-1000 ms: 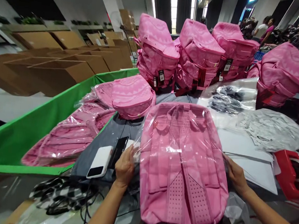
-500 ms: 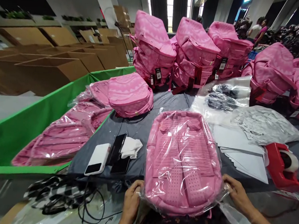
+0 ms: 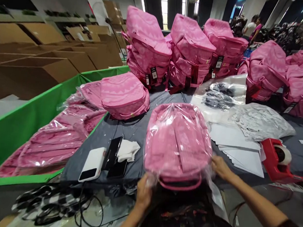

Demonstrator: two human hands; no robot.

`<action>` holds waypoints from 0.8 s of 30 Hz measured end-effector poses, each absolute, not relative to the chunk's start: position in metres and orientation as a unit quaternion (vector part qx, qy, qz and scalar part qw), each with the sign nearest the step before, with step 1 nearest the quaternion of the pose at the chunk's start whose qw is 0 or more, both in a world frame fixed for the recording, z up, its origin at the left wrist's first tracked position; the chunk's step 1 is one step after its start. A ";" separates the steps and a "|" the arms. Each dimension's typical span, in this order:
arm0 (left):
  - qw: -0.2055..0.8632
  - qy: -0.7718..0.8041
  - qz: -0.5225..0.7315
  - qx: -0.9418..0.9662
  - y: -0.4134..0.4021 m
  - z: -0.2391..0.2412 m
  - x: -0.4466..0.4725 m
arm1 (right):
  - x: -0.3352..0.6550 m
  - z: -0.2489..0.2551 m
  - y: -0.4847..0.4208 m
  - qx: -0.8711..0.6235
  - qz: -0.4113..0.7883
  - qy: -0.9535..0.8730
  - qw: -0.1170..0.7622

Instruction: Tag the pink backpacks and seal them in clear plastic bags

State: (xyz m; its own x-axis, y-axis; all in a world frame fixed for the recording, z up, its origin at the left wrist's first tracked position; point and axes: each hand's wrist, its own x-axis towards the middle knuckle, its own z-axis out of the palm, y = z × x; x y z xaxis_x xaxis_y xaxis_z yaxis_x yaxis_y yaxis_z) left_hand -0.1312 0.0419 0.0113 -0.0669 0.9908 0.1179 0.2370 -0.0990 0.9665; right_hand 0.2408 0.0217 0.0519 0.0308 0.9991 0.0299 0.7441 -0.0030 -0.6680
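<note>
Both hands are gripping the clear plastic bag around the pink backpack (image 3: 177, 144): left hand (image 3: 143, 194) pinching at 7 o'clock, right hand (image 3: 219, 167) at 4 o'clock.

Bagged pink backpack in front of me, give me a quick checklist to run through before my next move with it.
1. Left hand on the bag's near open end: ok, it pinches the plastic.
2. Right hand on the bag's right edge: ok.
3. Pink backpack fully inside the clear bag: not ok, its near end still shows at the opening.
4. Backpack lying flat on the table: ok.
5. Tape dispenser on the table to the right: ok.
6. Phone and power bank apart from the bag: ok.
</note>
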 end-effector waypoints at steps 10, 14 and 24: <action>0.541 0.610 0.488 0.312 0.053 0.004 -0.153 | 0.285 0.085 0.007 -0.757 0.287 -0.506 0.298; 0.619 0.505 0.370 0.474 0.021 0.002 -0.075 | 0.223 0.060 -0.029 -0.733 0.300 -0.536 0.293; 0.638 0.449 0.318 0.539 0.039 0.008 -0.002 | 0.190 0.042 -0.033 -0.769 0.171 -0.577 0.214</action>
